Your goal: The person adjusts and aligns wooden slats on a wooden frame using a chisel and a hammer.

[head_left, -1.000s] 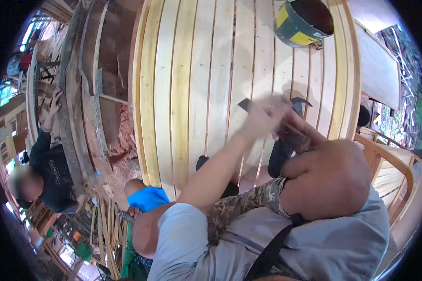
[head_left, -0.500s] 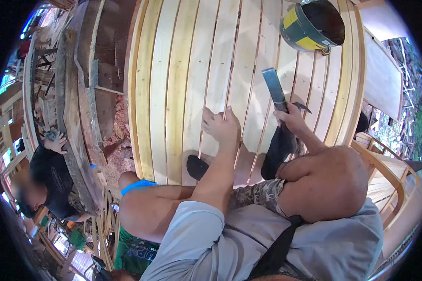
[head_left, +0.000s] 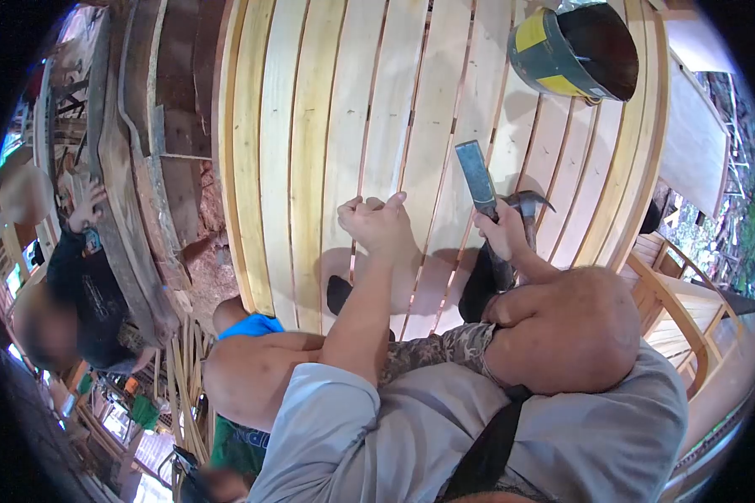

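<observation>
My left hand point(head_left: 376, 225) is over the middle of a slatted wooden platform point(head_left: 335, 126), fingers curled and thumb pointing out. Whatever may be inside those fingers is hidden. My right hand point(head_left: 503, 232) is closed around a wide flat chisel point(head_left: 476, 178), its blade pointing up and away from me and its dark handle showing below the fist. Just beyond that fist is a claw hammer point(head_left: 528, 203), its handle partly covered by my wrist and forearm. My dark-covered feet rest on the slats below both hands.
A dark bucket point(head_left: 537, 59) with yellow patches stands at the platform's far right. On the left, another person point(head_left: 88, 285) in a dark shirt is beside rough boards point(head_left: 130, 210). A wooden frame chair point(head_left: 675, 302) is at the right, and a pale panel point(head_left: 688, 126) lies beyond the edge.
My left hand has moved left and slightly nearer me, its fingers more curled. My right hand and the chisel have shifted left and down, uncovering more of the hammer.
</observation>
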A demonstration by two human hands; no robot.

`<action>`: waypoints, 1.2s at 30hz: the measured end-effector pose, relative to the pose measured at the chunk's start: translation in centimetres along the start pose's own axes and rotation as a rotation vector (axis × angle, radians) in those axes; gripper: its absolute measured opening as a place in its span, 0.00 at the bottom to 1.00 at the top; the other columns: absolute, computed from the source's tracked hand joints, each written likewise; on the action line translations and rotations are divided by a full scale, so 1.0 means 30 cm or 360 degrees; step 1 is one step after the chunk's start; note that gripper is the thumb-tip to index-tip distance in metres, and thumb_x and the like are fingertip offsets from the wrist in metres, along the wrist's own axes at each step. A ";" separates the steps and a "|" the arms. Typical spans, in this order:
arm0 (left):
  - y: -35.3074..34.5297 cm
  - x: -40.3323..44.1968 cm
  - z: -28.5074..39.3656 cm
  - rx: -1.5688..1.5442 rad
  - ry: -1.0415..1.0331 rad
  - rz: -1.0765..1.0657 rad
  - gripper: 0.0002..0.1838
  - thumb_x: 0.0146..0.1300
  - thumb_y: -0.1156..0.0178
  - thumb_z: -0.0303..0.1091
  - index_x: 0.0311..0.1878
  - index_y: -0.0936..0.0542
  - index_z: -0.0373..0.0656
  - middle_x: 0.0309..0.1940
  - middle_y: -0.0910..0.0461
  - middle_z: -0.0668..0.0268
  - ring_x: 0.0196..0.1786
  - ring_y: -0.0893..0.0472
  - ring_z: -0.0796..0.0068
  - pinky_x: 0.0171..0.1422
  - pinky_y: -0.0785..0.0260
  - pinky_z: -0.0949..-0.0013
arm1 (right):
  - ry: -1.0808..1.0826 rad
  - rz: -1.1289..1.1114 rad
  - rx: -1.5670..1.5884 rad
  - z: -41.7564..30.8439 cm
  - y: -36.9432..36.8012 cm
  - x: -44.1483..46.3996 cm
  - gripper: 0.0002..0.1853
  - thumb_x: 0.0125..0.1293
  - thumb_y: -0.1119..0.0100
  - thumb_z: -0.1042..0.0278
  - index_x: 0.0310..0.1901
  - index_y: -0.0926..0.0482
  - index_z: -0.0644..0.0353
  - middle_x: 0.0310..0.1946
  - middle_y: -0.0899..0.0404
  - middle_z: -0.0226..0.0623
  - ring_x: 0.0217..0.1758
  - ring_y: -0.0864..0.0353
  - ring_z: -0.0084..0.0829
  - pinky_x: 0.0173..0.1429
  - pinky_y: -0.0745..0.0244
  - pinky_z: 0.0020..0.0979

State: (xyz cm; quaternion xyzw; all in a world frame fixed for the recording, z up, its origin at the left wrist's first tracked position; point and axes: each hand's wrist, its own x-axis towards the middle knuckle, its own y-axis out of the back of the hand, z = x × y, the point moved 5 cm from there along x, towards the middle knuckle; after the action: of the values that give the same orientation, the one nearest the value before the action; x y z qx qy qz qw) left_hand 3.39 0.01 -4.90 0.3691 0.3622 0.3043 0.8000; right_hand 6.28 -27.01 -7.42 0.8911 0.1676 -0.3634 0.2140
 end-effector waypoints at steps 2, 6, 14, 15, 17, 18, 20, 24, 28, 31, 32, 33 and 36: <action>0.006 -0.004 -0.001 -0.0180 0.0037 0.0006 0.33 0.43 0.16 0.35 0.45 0.28 0.29 0.49 0.29 0.54 0.58 0.30 0.60 0.59 0.33 0.58 | 0.0027 -0.0001 -0.0020 -0.009 0.000 -0.002 0.15 0.68 0.35 0.59 0.43 0.21 0.65 0.23 0.20 0.33 0.28 0.19 0.25 0.35 0.24 0.32; -0.023 0.020 -0.040 -0.0230 0.0064 0.0065 0.35 0.45 0.18 0.35 0.48 0.32 0.31 0.42 0.26 0.57 0.53 0.28 0.61 0.58 0.33 0.58 | 0.0066 0.0047 -0.0031 -0.036 0.002 -0.016 0.14 0.69 0.35 0.60 0.43 0.21 0.64 0.23 0.20 0.33 0.27 0.19 0.25 0.35 0.24 0.32; 0.001 -0.017 -0.011 -0.0230 0.0078 -0.0048 0.22 0.50 0.21 0.37 0.34 0.20 0.26 0.46 0.26 0.49 0.59 0.32 0.50 0.65 0.38 0.53 | 0.0068 0.0073 -0.0080 -0.043 -0.007 -0.011 0.14 0.69 0.35 0.59 0.42 0.22 0.64 0.24 0.21 0.30 0.27 0.20 0.24 0.34 0.25 0.32; -0.004 -0.021 -0.008 -0.0257 -0.0045 0.0077 0.20 0.51 0.22 0.37 0.29 0.18 0.27 0.47 0.26 0.48 0.59 0.32 0.49 0.65 0.39 0.51 | 0.0074 0.0077 -0.0079 -0.047 -0.007 -0.011 0.14 0.68 0.35 0.59 0.42 0.22 0.63 0.24 0.22 0.29 0.27 0.21 0.24 0.35 0.25 0.32; -0.026 -0.020 -0.030 -0.0297 -0.0186 0.0190 0.19 0.51 0.23 0.38 0.25 0.16 0.29 0.48 0.26 0.48 0.59 0.31 0.48 0.66 0.39 0.49 | 0.0075 0.0035 -0.0083 -0.042 -0.011 -0.007 0.15 0.68 0.35 0.59 0.42 0.23 0.64 0.25 0.22 0.31 0.28 0.21 0.25 0.35 0.25 0.32; -0.016 -0.022 -0.014 -0.0137 -0.0270 0.0230 0.19 0.50 0.22 0.40 0.25 0.15 0.30 0.49 0.26 0.49 0.59 0.31 0.48 0.67 0.40 0.49 | 0.0063 -0.0024 -0.0093 -0.034 -0.012 -0.004 0.16 0.68 0.34 0.58 0.43 0.23 0.64 0.26 0.22 0.32 0.30 0.20 0.25 0.36 0.25 0.32; 0.001 -0.039 -0.009 0.0027 -0.0346 0.0260 0.19 0.49 0.22 0.42 0.26 0.14 0.32 0.49 0.26 0.49 0.60 0.30 0.48 0.68 0.40 0.48 | 0.0033 -0.0061 -0.0117 -0.013 -0.003 0.010 0.17 0.67 0.34 0.58 0.45 0.24 0.64 0.28 0.21 0.34 0.31 0.20 0.25 0.37 0.25 0.33; 0.029 -0.022 -0.007 -0.0015 -0.0395 0.0119 0.20 0.51 0.23 0.43 0.25 0.15 0.33 0.51 0.26 0.49 0.61 0.30 0.48 0.69 0.40 0.46 | 0.0022 -0.0075 -0.0398 -0.058 0.027 -0.028 0.20 0.65 0.34 0.60 0.50 0.25 0.67 0.31 0.20 0.40 0.33 0.19 0.27 0.38 0.24 0.35; 0.024 0.054 -0.073 -0.0240 -0.0207 0.0185 0.22 0.54 0.26 0.46 0.27 0.14 0.31 0.54 0.27 0.47 0.64 0.32 0.48 0.72 0.42 0.47 | -0.0356 -0.0476 -0.0584 -0.058 0.037 -0.113 0.22 0.59 0.34 0.60 0.49 0.24 0.68 0.32 0.18 0.52 0.39 0.15 0.48 0.47 0.22 0.44; 0.078 0.078 -0.118 -0.0053 -0.0303 0.0566 0.22 0.58 0.29 0.46 0.28 0.16 0.29 0.62 0.29 0.45 0.68 0.34 0.47 0.76 0.46 0.46 | 0.0174 -0.0650 -0.1263 -0.133 0.048 -0.182 0.19 0.58 0.34 0.60 0.47 0.22 0.65 0.34 0.16 0.54 0.41 0.14 0.51 0.46 0.22 0.46; 0.083 0.072 -0.134 -0.0072 -0.0264 0.0588 0.22 0.58 0.29 0.46 0.28 0.16 0.29 0.62 0.29 0.45 0.68 0.34 0.47 0.76 0.46 0.46 | 0.0310 -0.0806 -0.1561 -0.157 0.046 -0.199 0.18 0.58 0.33 0.60 0.44 0.21 0.64 0.32 0.16 0.51 0.39 0.13 0.47 0.42 0.21 0.43; 0.079 0.074 -0.138 -0.0058 -0.0274 0.0482 0.23 0.59 0.30 0.46 0.30 0.16 0.29 0.64 0.31 0.45 0.69 0.35 0.47 0.77 0.48 0.45 | 0.0330 -0.0821 -0.1597 -0.205 0.068 -0.206 0.18 0.58 0.33 0.60 0.44 0.21 0.64 0.32 0.16 0.51 0.39 0.13 0.47 0.42 0.21 0.43; 0.089 0.077 -0.147 -0.0059 -0.0219 0.0406 0.23 0.60 0.31 0.46 0.31 0.16 0.28 0.69 0.33 0.43 0.71 0.36 0.47 0.78 0.49 0.45 | 0.0324 -0.1200 -0.2058 -0.399 0.103 -0.243 0.22 0.58 0.33 0.58 0.51 0.20 0.61 0.40 0.15 0.55 0.49 0.15 0.55 0.55 0.21 0.49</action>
State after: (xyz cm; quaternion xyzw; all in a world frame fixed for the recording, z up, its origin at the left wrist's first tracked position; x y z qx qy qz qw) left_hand 0.53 4.84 -5.62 0.4173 0.2510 0.3841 0.7844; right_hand 9.63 -24.68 6.34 0.4994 0.6600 -0.1571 0.5388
